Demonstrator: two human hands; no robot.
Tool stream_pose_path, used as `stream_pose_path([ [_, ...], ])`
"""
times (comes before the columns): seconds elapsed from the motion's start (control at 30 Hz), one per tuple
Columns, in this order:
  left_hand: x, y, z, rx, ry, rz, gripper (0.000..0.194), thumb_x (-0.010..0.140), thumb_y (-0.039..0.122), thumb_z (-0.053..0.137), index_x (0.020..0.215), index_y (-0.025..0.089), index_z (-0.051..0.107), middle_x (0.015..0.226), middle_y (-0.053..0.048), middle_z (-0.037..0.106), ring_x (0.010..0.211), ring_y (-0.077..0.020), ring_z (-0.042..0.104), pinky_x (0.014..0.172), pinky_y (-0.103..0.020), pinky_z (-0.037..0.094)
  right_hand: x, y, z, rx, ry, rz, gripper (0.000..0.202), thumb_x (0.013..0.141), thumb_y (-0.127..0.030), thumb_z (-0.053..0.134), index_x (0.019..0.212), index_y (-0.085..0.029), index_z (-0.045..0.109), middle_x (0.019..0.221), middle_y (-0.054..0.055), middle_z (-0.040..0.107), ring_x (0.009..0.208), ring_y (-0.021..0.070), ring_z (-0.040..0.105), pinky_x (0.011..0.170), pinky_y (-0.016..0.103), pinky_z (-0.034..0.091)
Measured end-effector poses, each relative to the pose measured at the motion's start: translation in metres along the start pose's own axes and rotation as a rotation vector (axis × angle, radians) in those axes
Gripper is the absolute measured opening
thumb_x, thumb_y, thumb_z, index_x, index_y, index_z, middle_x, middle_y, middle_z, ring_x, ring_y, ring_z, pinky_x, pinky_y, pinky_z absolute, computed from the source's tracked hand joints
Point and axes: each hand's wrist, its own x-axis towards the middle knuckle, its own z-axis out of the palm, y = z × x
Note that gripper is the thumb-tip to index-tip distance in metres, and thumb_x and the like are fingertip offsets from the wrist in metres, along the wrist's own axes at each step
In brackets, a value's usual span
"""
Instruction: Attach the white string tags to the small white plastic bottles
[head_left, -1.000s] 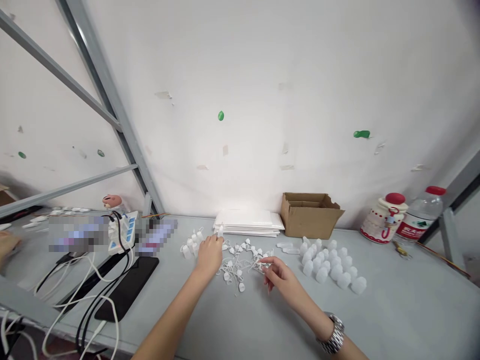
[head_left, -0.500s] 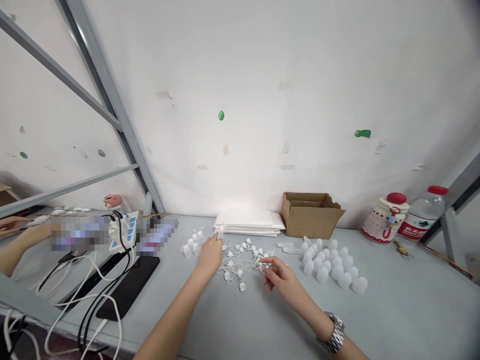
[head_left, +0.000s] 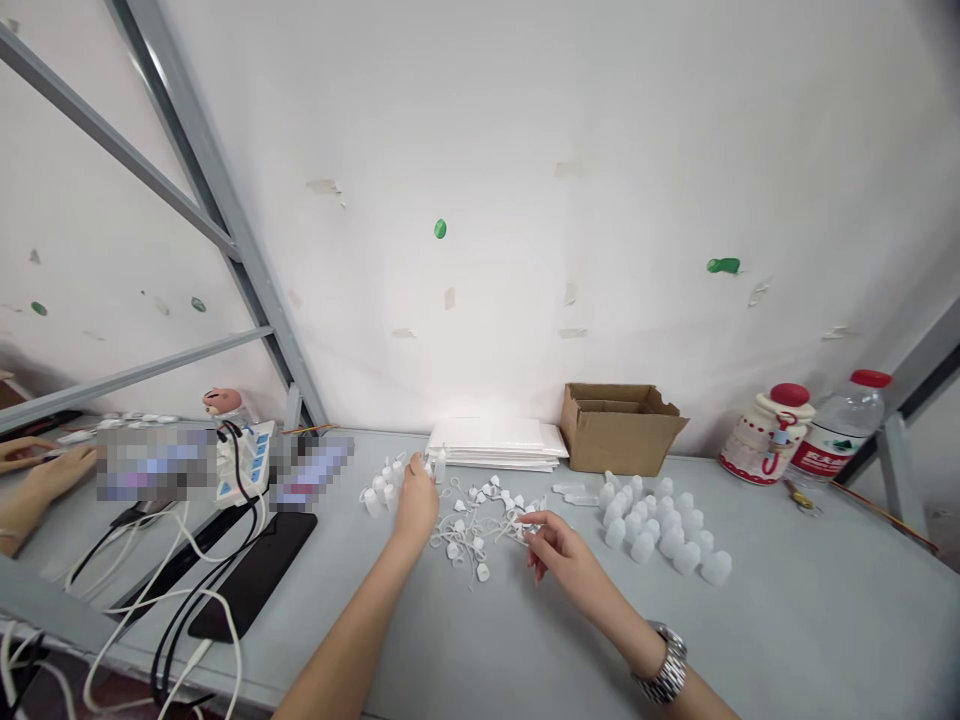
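Note:
My left hand (head_left: 417, 505) is over the left side of the pile, fingers curled. What they hold, if anything, is hidden. Just right of its fingertips a small clear bottle (head_left: 440, 465) stands upright, and to the left is a cluster of small white capped bottles (head_left: 381, 490). Between my hands lie several small white caps with looped cords (head_left: 480, 530), loosely tangled. My right hand (head_left: 556, 550), fingers loosely bent and apart, rests at the right edge of these corded caps, its index fingertip close to one. A metal watch is on that wrist.
Several frosted white plastic pieces (head_left: 660, 525) stand on the right. Behind are white flat packs (head_left: 499, 445), an open cardboard box (head_left: 622, 440), a flask (head_left: 769, 435) and a water bottle (head_left: 840, 430). Leftward lie a black phone (head_left: 255, 575), cables, a power strip (head_left: 246, 465) and another person's hands (head_left: 45, 480).
My left hand has shifted a little left and up, toward the capped bottles, away from the small clear bottle. My right hand stays in place.

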Motion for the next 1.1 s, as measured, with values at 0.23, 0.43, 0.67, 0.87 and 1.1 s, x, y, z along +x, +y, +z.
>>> stream_pose_path([
  [0.23, -0.003, 0.001, -0.002, -0.002, 0.076, 0.029, 0.045, 0.078, 0.007, 0.045, 0.122, 0.007, 0.034, 0.110, -0.020, 0.051, 0.102, -0.0266, 0.054, 0.081, -0.038, 0.045, -0.001, 0.000, 0.000, -0.008, -0.004, 0.001, 0.031, 0.078, -0.044, 0.049, 0.097, -0.019, 0.053, 0.058, -0.005, 0.051, 0.053, 0.0124, 0.052, 0.056, 0.027, 0.045],
  [0.43, -0.019, 0.039, -0.038, -0.106, 0.317, 0.356, 0.032, 0.080, 0.016, 0.045, 0.112, 0.019, 0.049, 0.116, -0.013, 0.050, 0.110, -0.0269, 0.046, 0.091, -0.045, 0.039, 0.003, -0.004, -0.004, -0.037, 0.019, -0.022, 0.032, 0.078, -0.045, 0.046, 0.097, -0.019, 0.052, 0.058, -0.005, 0.051, 0.053, 0.0131, 0.052, 0.055, 0.027, 0.045],
  [0.67, -0.021, 0.067, -0.033, -0.457, -0.497, 0.361, 0.020, 0.076, 0.031, 0.050, 0.091, 0.019, 0.057, 0.079, -0.002, 0.059, 0.069, -0.0148, 0.055, 0.065, -0.026, 0.045, -0.006, -0.017, -0.051, -0.443, 0.388, -0.073, 0.029, 0.080, -0.042, 0.040, 0.094, -0.020, 0.054, 0.074, 0.002, 0.058, 0.063, 0.0170, 0.055, 0.061, 0.030, 0.043],
  [0.87, -0.018, 0.045, -0.017, -0.519, -0.546, 0.247, 0.021, 0.074, 0.037, 0.050, 0.083, 0.018, 0.055, 0.070, 0.001, 0.055, 0.063, -0.0135, 0.051, 0.060, -0.024, 0.041, -0.039, 0.000, -0.085, -0.957, 0.825, 0.006, 0.031, 0.080, -0.042, 0.038, 0.090, -0.018, 0.055, 0.083, 0.008, 0.061, 0.068, 0.0224, 0.056, 0.061, 0.034, 0.039],
  [1.1, -0.016, 0.038, -0.015, -0.609, -0.578, 0.163, 0.022, 0.074, 0.042, 0.048, 0.079, 0.020, 0.048, 0.059, 0.005, 0.049, 0.052, -0.0117, 0.048, 0.053, -0.023, 0.038, -0.047, 0.016, -0.079, -1.210, 0.863, 0.118, 0.034, 0.081, -0.045, 0.043, 0.096, -0.015, 0.052, 0.083, 0.012, 0.065, 0.076, 0.0268, 0.060, 0.064, 0.035, 0.037],
])
